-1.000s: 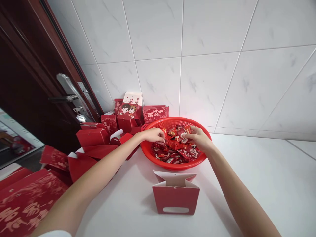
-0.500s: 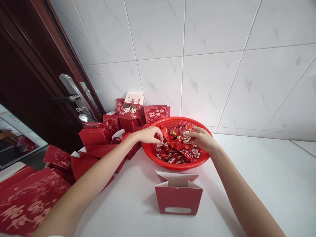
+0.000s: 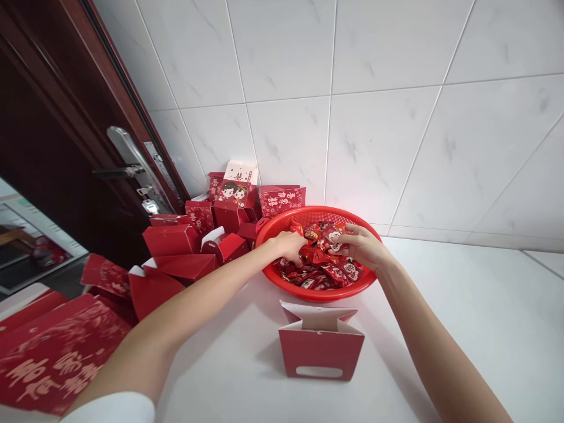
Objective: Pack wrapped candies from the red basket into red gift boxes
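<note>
A red plastic basket (image 3: 318,295) holds many small shiny red wrapped candies (image 3: 315,256). My left hand (image 3: 288,247) reaches into its left side, fingers curled down among the wrappers; the fingertips are partly hidden, and I cannot make out what they grip. At the basket's right side, my right hand (image 3: 365,247) holds a red candy packet (image 3: 335,238) with white print between thumb and fingers. In front of the basket stands a red paper box (image 3: 322,352), upright, its top flaps apart and a pale oval window low on its near face.
Many red gift boxes (image 3: 171,239) are heaped along the left, some printed with gold characters. Behind the white table (image 3: 462,329) rises a tiled wall (image 3: 379,135). A dark red door (image 3: 57,117) with a metal handle stands at the left.
My left hand has moved right and deeper into the candies. The right hand keeps its packet in nearly the same place. The view has shifted slightly.
</note>
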{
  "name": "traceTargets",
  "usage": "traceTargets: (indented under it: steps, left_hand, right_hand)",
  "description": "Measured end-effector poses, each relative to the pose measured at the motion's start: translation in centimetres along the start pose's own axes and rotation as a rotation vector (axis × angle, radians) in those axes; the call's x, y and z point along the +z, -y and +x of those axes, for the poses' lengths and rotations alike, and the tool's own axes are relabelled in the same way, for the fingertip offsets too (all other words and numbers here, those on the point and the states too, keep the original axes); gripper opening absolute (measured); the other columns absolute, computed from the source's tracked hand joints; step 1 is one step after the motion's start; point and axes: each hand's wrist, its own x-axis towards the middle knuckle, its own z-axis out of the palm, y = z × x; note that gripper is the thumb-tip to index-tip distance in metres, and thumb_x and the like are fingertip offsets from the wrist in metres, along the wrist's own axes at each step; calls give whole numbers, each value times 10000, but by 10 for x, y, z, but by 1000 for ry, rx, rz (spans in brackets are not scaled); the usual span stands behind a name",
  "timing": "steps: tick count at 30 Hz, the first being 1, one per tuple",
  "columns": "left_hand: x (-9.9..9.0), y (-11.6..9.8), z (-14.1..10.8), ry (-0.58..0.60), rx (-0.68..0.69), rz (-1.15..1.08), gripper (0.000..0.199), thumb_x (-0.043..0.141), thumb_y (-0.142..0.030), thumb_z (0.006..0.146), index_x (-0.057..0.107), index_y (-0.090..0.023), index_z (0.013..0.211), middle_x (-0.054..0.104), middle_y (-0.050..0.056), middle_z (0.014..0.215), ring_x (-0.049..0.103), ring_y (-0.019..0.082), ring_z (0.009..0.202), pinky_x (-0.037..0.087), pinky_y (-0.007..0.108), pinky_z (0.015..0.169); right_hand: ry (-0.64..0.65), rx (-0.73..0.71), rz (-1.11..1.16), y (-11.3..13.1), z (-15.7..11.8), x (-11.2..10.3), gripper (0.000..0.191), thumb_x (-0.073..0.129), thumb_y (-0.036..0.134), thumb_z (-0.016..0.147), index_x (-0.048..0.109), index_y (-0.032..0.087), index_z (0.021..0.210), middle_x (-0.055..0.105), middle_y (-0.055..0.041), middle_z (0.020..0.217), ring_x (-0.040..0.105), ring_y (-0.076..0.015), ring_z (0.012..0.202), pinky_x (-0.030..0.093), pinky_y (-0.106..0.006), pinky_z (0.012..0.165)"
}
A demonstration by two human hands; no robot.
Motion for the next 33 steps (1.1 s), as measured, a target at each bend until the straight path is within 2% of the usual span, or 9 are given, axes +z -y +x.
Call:
traceTargets:
  steps: [3, 6, 9, 13, 17, 21, 26, 30, 33]
  left_hand:
    - [-1, 10, 3, -24, 30, -111, 562, 772, -301, 698, 681, -214, 1245, 734, 91, 1097, 678, 308, 1034, 501, 316, 820]
    - [-2, 23, 1, -66, 19, -326, 570, 627, -252, 780, 627, -175, 1345, 749, 75, 1028, 687, 246, 928, 499, 281, 786]
    - [-2, 35, -3, -117, -14, -559, 538, 499, -215, 804, 644, -148, 1317, 755, 78, 1009, 673, 218, 839, 502, 290, 757]
    - [-3, 47, -9, -159, 56, -700, 455, 512, -254, 796, 710, -147, 1191, 753, 65, 1060, 661, 211, 944, 500, 283, 838]
    - [-9, 51, -15, -157, 69, -561, 368, 500, -204, 794, 749, -169, 1063, 759, 30, 1071, 673, 194, 968, 495, 257, 859]
    - [-15, 47, -18, -120, 49, -341, 335, 452, -115, 799, 769, -195, 874, 778, 2, 1031, 692, 178, 999, 491, 224, 895]
    - [-17, 45, -8, -251, -59, -178, 417, 459, -96, 814, 778, -223, 1050, 768, 15, 1148, 685, 200, 1093, 495, 258, 956]
    - [-17, 43, 3, -300, -28, -197, 405, 500, -76, 782, 784, -214, 1035, 781, 22, 1107, 705, 191, 1039, 512, 239, 906]
    - [-17, 35, 5, -164, 9, -253, 320, 539, -74, 762, 790, -208, 908, 797, 12, 907, 730, 177, 864, 528, 219, 791]
  right_hand:
    - [6, -7, 0, 1, 0, 1, 294, 898, 184, 554, 672, 185, 741, 671, -11, 800, 648, -164, 776, 611, -319, 724]
    - [2, -10, -15, 1, -1, 1, 275, 887, 186, 567, 668, 184, 733, 666, -9, 793, 654, -169, 786, 608, -321, 720]
    - [-6, -3, -5, 2, -1, 3, 277, 884, 170, 554, 669, 187, 727, 662, -2, 769, 670, -181, 792, 606, -324, 716]
    - [-3, -4, 5, 3, -2, 4, 298, 893, 161, 526, 676, 184, 729, 660, 5, 738, 652, -160, 737, 604, -306, 685]
    - [-25, -31, 20, 1, 1, 1, 320, 891, 164, 503, 694, 179, 755, 690, -11, 778, 650, -167, 775, 611, -316, 715]
    - [-109, -69, 55, -2, 5, -3, 320, 892, 172, 494, 635, 181, 684, 685, -11, 790, 652, -171, 760, 615, -357, 748]
    - [-156, -108, 62, -3, 7, -3, 296, 871, 169, 493, 636, 184, 672, 683, -17, 765, 653, -176, 744, 607, -339, 702]
    - [-219, -126, 67, -3, 7, -3, 287, 859, 159, 486, 609, 182, 626, 672, -15, 719, 660, -177, 725, 601, -315, 666]
    - [-230, -142, 76, -4, 8, -4, 278, 857, 165, 492, 604, 176, 607, 674, -19, 720, 658, -173, 733, 608, -307, 668]
